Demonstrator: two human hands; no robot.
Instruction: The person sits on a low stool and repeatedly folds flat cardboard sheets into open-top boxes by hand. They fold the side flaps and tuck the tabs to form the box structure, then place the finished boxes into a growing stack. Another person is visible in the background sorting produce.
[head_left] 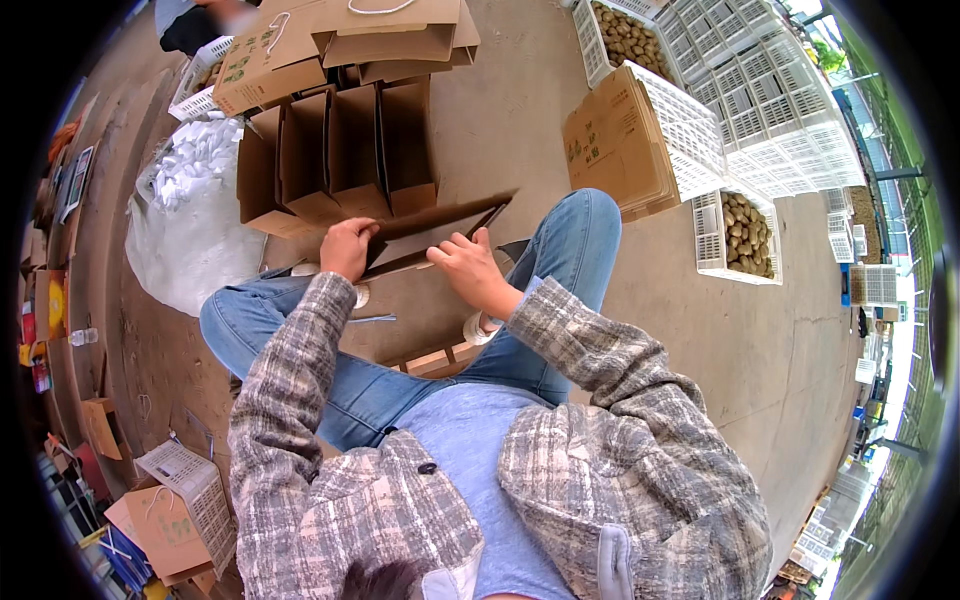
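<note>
Between my knees stands a brown cardboard box (440, 217), its opening facing up. My left hand (345, 250) is closed on the box's left edge, with the fingers curled over it. My right hand (470, 270) grips the near edge toward the right, thumb up. Just beyond the box, several open cardboard boxes (358, 150) stand upright in a row, pressed side by side. Below my hands, part of the floor and pale rounded shapes near my feet show; I cannot tell what those shapes are.
Paper bags with cord handles (395, 30) lie over the far boxes. A white sack (185, 235) of white pieces sits at left. On the right are flat cardboard stacks (625, 145), white crates (770, 90), and a crate of brown round produce (708, 235). Another person (190, 30) is at far left.
</note>
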